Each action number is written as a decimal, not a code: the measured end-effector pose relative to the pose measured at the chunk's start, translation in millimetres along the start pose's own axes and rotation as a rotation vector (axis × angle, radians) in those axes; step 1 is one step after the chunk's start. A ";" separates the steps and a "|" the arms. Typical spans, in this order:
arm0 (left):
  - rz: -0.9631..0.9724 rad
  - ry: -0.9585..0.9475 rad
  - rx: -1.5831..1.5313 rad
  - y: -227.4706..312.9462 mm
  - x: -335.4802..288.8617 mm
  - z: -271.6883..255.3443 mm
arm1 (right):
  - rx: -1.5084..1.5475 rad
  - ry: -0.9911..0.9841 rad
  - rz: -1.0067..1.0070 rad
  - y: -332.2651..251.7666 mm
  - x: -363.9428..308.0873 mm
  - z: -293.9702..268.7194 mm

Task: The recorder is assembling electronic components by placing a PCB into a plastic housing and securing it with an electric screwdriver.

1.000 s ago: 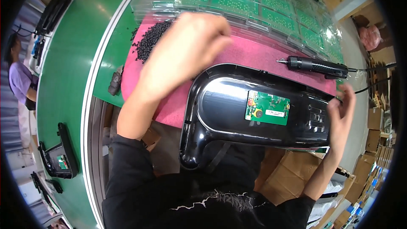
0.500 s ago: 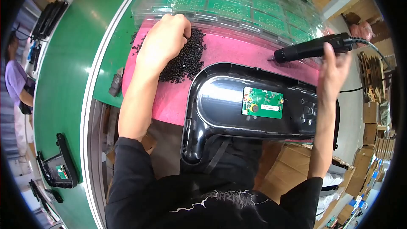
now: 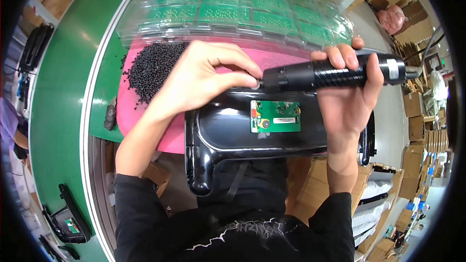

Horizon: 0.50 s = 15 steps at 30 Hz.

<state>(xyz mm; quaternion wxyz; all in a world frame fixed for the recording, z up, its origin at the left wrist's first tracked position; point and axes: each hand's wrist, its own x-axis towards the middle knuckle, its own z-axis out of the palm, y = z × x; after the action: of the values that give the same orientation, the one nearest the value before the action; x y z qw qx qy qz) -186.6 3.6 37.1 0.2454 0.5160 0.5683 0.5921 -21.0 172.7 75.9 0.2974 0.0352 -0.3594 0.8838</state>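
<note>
My right hand (image 3: 347, 87) is wrapped round a black electric screwdriver (image 3: 301, 76), held level with its tip pointing left. At that tip, the thumb and forefinger of my left hand (image 3: 204, 75) pinch a small screw, mostly hidden by the fingers. Below both hands lies a glossy black plastic housing (image 3: 218, 138), hollow side up, reaching over the table's near edge toward my lap. A green circuit board (image 3: 286, 127) sits inside it. Left of my left hand, a heap of small black screws (image 3: 155, 70) is spread on the pink mat (image 3: 170, 138).
Clear plastic trays (image 3: 204, 31) holding green boards stand along the far side of the mat. A dark lump (image 3: 110, 116) lies left of it. On the green bench (image 3: 63, 131) at left is another black housing (image 3: 80, 213). Cardboard boxes (image 3: 415, 126) stand at right.
My left hand has moved right from the screw heap to the screwdriver's tip. My right hand, open beside the screwdriver before, now grips it and has brought it nearer, over the housing.
</note>
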 end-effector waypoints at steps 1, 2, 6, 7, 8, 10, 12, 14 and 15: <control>-0.035 0.009 -0.087 -4.3 -0.6 3.7 | -0.012 -0.011 -0.005 -0.5 -2.6 0.4; -0.092 0.008 -0.147 -4.4 -0.4 3.7 | -0.039 0.007 -0.032 -0.9 -5.8 2.1; -0.081 -0.010 -0.167 2.1 -0.1 3.9 | -0.034 -0.014 -0.077 -3.8 -13.6 12.2; -0.032 -0.026 -0.129 2.9 -0.1 3.9 | -0.034 -0.042 -0.090 -4.3 -14.2 13.1; -0.033 -0.028 -0.131 2.4 -0.8 4.0 | -0.033 -0.069 -0.102 -4.7 -15.1 14.2; -0.041 -0.016 -0.168 -0.2 -3.0 3.2 | -0.047 -0.055 -0.118 -4.6 -18.6 17.6; -0.029 -0.035 -0.127 -1.8 -4.2 2.1 | -0.056 -0.074 -0.125 -4.6 -21.4 18.0; -0.016 -0.050 -0.085 -1.7 -3.4 1.6 | -0.068 -0.073 -0.140 -5.5 -22.2 18.9; 0.058 -0.058 -0.021 -1.5 -3.0 1.3 | -0.079 -0.090 -0.140 -5.9 -22.7 19.4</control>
<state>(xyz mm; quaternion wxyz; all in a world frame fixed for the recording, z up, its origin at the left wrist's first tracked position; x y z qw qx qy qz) -184.9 1.9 34.5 0.2498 0.5468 0.5395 0.5896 -2.1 151.9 87.6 0.3429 0.0884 -0.4035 0.8437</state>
